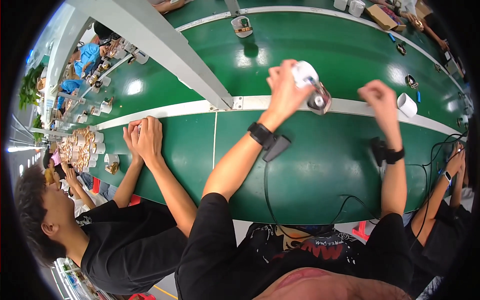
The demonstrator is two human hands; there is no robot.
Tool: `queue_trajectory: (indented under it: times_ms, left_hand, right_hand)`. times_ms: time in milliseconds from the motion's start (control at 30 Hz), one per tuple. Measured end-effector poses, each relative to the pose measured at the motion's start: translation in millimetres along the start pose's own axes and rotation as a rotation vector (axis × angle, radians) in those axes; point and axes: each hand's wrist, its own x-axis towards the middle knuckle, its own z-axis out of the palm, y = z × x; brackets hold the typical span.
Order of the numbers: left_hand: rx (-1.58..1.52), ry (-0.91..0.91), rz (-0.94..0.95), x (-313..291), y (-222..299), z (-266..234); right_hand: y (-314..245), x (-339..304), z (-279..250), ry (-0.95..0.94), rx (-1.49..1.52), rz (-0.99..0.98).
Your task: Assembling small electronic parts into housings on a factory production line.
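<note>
My left hand [285, 92] is closed round a white cylinder [304, 74], lifted over the pale strip that crosses the table. A dark, shiny round piece with a pale centre [318, 101] hangs at the cylinder's lower side, against my fingertips; it looks like a watch, though its details are blurred. My right hand [381, 97] is raised to the right of it, apart from it, with fingers curled in and nothing visible in them. Closest to that hand is another white cylinder [407, 105], tipped over by the strip. Both my wrists wear black straps with dark grey boxes.
A white cylinder with a gold piece [242, 27] stands on the far green table [200, 47]. Small dark items and blue pieces lie far right. Co-workers sit on both sides; the left one's hands [145, 135] rest nearby. A grey post [165, 55] and black cables [267, 192] cross the space.
</note>
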Motion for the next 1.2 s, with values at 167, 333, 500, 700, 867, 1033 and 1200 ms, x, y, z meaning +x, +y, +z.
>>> queue_trajectory:
  times_ms: [167,333,500,700,867,1033,1200]
  left_hand:
    - [0.306,0.121,-0.367,32.2,-88.8,-21.1]
    - [0.125,0.305,-0.321,37.8,-106.1,-21.2]
    - [-0.067,0.333,-0.271,31.3,-100.8,-22.1]
    - [-0.140,0.384,-0.253,19.9,-81.3,-26.5]
    - [0.209,0.658,0.168,-9.9,-16.4,-37.2]
    - [0.023,0.218,0.519,-11.3,36.2,13.9]
    - [-0.340,-0.009,0.335,-13.4,68.9,60.8]
  right_hand:
    - [100.8,16.2,-136.2,0.651,0.026,0.095]
    - [231.2,4.8,-186.5,0.980,-0.008,0.292]
    - [251.4,-0.2,-176.3,0.827,-0.389,0.062]
    - [255.8,24.5,-180.1,0.669,-0.570,0.154]
    - [244.7,50.1,-187.4,0.589,-0.451,0.262]
    - [231.4,60.2,-192.7,0.457,-0.690,0.395]
    - [185.2,51.1,-175.0,0.312,-0.230,0.610]
